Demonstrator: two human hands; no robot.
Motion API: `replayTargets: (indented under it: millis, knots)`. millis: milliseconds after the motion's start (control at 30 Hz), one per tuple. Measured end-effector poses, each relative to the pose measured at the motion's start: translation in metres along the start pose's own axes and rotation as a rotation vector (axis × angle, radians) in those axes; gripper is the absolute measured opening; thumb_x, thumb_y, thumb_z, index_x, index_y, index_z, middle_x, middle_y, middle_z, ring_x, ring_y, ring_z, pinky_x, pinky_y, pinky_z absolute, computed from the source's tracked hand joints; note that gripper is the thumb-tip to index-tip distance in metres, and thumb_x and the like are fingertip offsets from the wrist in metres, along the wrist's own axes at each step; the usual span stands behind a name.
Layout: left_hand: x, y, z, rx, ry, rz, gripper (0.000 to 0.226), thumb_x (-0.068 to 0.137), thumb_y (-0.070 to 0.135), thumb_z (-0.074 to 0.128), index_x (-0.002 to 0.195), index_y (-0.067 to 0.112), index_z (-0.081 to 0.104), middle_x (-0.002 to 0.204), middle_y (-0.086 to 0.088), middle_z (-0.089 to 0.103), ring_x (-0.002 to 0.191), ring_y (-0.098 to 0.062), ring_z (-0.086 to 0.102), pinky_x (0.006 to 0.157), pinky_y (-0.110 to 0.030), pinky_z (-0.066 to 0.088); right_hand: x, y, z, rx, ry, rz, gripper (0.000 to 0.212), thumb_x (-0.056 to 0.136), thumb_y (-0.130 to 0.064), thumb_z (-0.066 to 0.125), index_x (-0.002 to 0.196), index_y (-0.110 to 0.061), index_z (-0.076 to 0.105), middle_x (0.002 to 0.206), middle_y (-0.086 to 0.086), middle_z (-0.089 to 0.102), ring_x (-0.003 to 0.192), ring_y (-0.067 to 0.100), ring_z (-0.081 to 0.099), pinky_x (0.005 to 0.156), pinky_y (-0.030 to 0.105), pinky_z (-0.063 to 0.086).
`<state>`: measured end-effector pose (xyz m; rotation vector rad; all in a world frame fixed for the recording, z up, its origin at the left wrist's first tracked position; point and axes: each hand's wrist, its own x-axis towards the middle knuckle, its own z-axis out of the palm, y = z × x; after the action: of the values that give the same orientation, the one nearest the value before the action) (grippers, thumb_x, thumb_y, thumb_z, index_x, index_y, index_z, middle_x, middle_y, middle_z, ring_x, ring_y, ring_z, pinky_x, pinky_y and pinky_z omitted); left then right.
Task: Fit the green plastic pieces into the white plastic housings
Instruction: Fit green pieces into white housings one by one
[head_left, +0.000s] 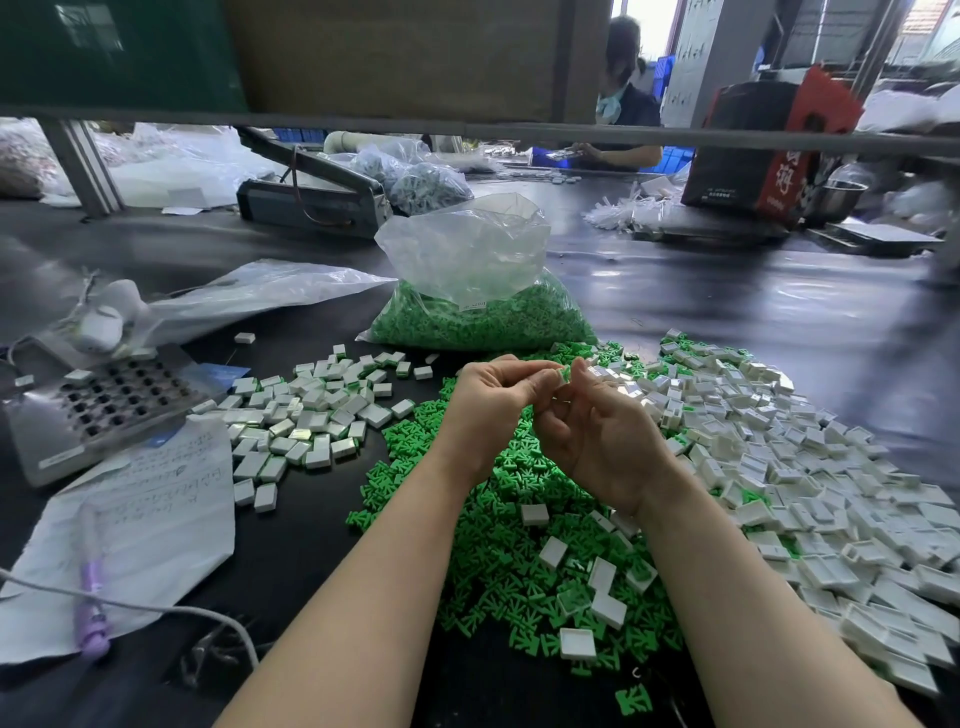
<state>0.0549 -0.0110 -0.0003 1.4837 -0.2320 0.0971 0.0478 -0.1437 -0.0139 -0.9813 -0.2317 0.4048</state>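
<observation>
Both hands meet above the dark surface (727, 312), the left hand (491, 400) and right hand (597, 426) pinching one small green plastic piece (564, 373) between their fingertips; whether a housing sits with it I cannot tell. Under the wrists spreads a heap of green pieces (498, 545), empty white housings (810, 467) piled to the right, a smaller group of white housings (306, 410) to the left. Beyond, an open clear bag of green pieces (483, 306), and at far left a handwritten paper sheet (150, 519)
</observation>
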Motion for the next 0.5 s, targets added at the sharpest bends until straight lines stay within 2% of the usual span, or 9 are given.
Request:
replayTargets:
  millis: [200,367,500]
  knots:
    - [0.0005,0.0012,-0.0007,0.024,-0.008,0.012,0.015,0.088,0.006,0.068,0.084,0.018,0.076,0.080,0.001,0.061,0.087,-0.014,0.062,0.093,-0.030,0.049,0.0002,0.0003,-0.0013,-0.001,-0.017,-0.007,0.038,0.091,-0.046,0.044,0.092,-0.012,0.060,0.063,-0.001,0.051,0.055,0.009,0.041,0.052,0.020,0.034]
    - [0.0010,0.0008,-0.0014,0.030,-0.016,0.034,0.018,0.088,0.003,0.067,0.082,0.018,0.076,0.073,0.008,0.058,0.077,-0.005,0.061,0.079,-0.020,0.049,0.0012,0.0011,-0.0031,0.003,-0.020,-0.015,0.037,0.090,-0.045,0.047,0.088,-0.013,0.066,0.066,-0.001,0.052,0.055,0.008,0.042,0.053,0.019,0.034]
    - [0.0003,0.0020,-0.0015,0.044,-0.024,0.041,0.016,0.088,0.003,0.066,0.085,0.016,0.076,0.074,0.008,0.059,0.077,-0.004,0.062,0.079,-0.017,0.050,0.0015,0.0020,-0.0032,0.017,-0.032,-0.015,0.037,0.090,-0.046,0.049,0.085,-0.017,0.071,0.068,-0.001,0.053,0.056,0.008,0.044,0.052,0.019,0.037]
